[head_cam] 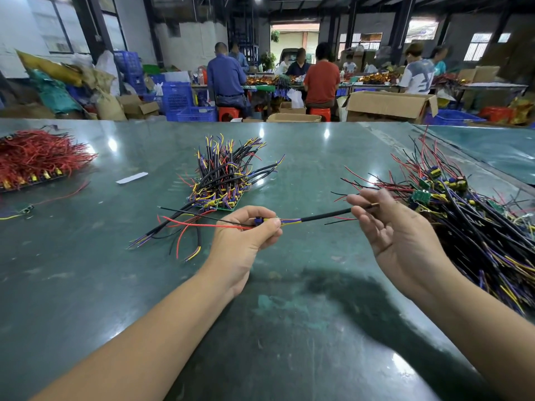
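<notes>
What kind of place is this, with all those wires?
Probably a small wiring-assembly workshop. Heaps of coloured wires lie on the big green table, people work at benches behind it, and cardboard boxes and blue crates stand around them.

Dim workshop, green table (289, 328), windows (477, 46).

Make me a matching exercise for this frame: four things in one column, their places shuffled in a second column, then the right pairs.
Things
1. red wire pile
2. white strip
3. sleeved cable
4. upright wire bundle

Places
A. stretched between the left hand and the right hand
B. far left of the table
C. middle of the table, beyond the hands
D. lying flat between the red pile and the upright bundle

Pairs: 1-B, 2-D, 3-A, 4-C
</notes>
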### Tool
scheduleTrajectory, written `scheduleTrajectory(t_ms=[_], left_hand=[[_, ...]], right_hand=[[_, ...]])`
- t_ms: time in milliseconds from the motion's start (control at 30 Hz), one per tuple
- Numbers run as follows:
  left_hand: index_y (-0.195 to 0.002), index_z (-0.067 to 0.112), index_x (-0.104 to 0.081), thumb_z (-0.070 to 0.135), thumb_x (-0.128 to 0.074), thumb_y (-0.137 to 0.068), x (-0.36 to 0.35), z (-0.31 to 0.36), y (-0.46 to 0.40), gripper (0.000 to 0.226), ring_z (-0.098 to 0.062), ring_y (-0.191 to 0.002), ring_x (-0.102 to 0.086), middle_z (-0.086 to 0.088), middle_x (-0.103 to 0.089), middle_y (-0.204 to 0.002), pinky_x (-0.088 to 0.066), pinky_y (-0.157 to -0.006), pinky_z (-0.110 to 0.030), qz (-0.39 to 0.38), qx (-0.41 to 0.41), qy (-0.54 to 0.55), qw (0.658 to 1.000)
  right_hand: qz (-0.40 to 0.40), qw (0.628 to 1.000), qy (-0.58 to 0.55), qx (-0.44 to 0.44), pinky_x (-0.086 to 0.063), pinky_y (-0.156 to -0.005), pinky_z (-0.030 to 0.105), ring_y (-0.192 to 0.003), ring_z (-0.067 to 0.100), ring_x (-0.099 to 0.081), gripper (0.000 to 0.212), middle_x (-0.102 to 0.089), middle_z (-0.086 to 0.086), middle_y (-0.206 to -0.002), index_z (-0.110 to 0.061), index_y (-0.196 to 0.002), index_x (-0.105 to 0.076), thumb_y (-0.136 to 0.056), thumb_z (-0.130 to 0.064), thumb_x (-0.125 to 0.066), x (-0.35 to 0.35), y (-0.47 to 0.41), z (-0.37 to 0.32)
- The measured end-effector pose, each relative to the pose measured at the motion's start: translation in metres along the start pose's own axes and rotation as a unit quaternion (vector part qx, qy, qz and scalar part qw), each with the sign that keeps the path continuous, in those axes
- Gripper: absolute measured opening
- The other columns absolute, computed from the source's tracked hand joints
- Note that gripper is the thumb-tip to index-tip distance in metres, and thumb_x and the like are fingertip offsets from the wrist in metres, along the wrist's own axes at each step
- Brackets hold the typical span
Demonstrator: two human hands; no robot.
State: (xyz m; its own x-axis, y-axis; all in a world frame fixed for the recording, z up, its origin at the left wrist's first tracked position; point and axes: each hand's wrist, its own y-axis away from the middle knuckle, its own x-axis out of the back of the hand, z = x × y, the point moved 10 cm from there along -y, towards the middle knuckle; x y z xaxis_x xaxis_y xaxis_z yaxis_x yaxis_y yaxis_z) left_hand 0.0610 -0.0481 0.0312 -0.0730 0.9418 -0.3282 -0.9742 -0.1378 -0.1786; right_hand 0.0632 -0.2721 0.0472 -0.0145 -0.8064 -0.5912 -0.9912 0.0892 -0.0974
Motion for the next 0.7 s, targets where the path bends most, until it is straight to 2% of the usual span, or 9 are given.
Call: scheduleTrajectory(t_ms=[100,200,433,533,633,667,700], left_hand=[[-0.072,0.009,-0.064,-0.011,-0.062,-0.08,0.002,0.003,-0.002,0.022,-0.009,-0.053,-0.061,0.001,-0.062,-0.057,-0.055,-0.06,-0.018,0.002,-0.009,0.008,1.0],[-0.071,0.01,-0.064,-0.011,-0.062,-0.08,0.001,0.002,-0.002,0.023,-0.009,-0.054,-0.062,0.0,-0.063,-0.059,-0.055,-0.06,-0.018,-0.002,-0.007,0.019,1.0],[-0.062,0.016,-0.071,-0.01,-0.061,-0.081,-0.004,0.003,-0.003,0.034,-0.009,-0.055,-0.063,-0.002,-0.064,-0.062,-0.054,-0.058,-0.018,-0.011,-0.001,0.076,0.997],[-0.062,0.017,-0.071,-0.01,-0.061,-0.08,0.002,0.007,-0.007,0.035,-0.009,-0.055,-0.063,-0.002,-0.064,-0.062,-0.054,-0.058,-0.018,0.002,-0.022,0.075,0.997],[-0.067,0.016,-0.067,-0.011,-0.063,-0.08,0.006,0.012,-0.006,0.03,-0.01,-0.056,-0.062,0.0,-0.064,-0.061,-0.054,-0.059,-0.019,0.011,-0.055,0.024,0.998],[-0.069,0.015,-0.066,-0.01,-0.064,-0.08,0.007,0.015,-0.006,0.028,-0.01,-0.057,-0.062,0.002,-0.064,-0.06,-0.054,-0.061,-0.019,0.019,-0.076,-0.012,0.997],[-0.071,0.014,-0.065,-0.01,-0.065,-0.08,0.008,0.018,-0.005,0.026,-0.011,-0.058,-0.061,0.004,-0.064,-0.059,-0.054,-0.062,-0.02,0.025,-0.094,-0.048,0.994]], right_hand=[[-0.025,1.0,0.003,-0.017,-0.055,-0.065,0.014,-0.078,0.014,-0.071,0.015,-0.073,0.012,-0.088,-0.001,-0.095,-0.064,-0.092,-0.007,-0.05,-0.003,0.001,0.004],[-0.034,0.999,0.006,-0.018,-0.055,-0.065,0.014,-0.081,0.015,-0.072,0.018,-0.074,0.012,-0.089,-0.001,-0.096,-0.063,-0.095,-0.005,-0.046,-0.005,0.003,0.003],[-0.034,0.998,0.005,0.059,-0.053,-0.06,0.012,-0.064,0.006,-0.066,0.019,-0.074,0.005,-0.08,-0.007,-0.093,-0.062,-0.095,-0.003,-0.044,-0.008,0.009,-0.008],[-0.047,0.997,0.016,0.051,-0.053,-0.061,0.012,-0.066,0.007,-0.068,0.017,-0.074,0.005,-0.081,-0.007,-0.093,-0.063,-0.095,-0.005,-0.046,-0.012,0.008,-0.003],[0.009,0.996,0.068,0.052,-0.054,-0.071,0.018,-0.076,0.01,-0.069,0.011,-0.073,0.004,-0.087,-0.009,-0.095,-0.063,-0.094,-0.011,-0.052,0.006,-0.001,0.002],[0.048,0.988,0.126,0.081,-0.052,-0.08,0.022,-0.084,0.012,-0.068,0.011,-0.07,0.004,-0.094,-0.01,-0.101,-0.062,-0.093,-0.014,-0.055,0.018,-0.003,-0.003],[0.09,0.965,0.213,0.125,-0.047,-0.089,0.025,-0.096,0.014,-0.064,0.02,-0.065,0.003,-0.104,-0.011,-0.112,-0.059,-0.093,-0.016,-0.058,0.029,-0.003,-0.014]])
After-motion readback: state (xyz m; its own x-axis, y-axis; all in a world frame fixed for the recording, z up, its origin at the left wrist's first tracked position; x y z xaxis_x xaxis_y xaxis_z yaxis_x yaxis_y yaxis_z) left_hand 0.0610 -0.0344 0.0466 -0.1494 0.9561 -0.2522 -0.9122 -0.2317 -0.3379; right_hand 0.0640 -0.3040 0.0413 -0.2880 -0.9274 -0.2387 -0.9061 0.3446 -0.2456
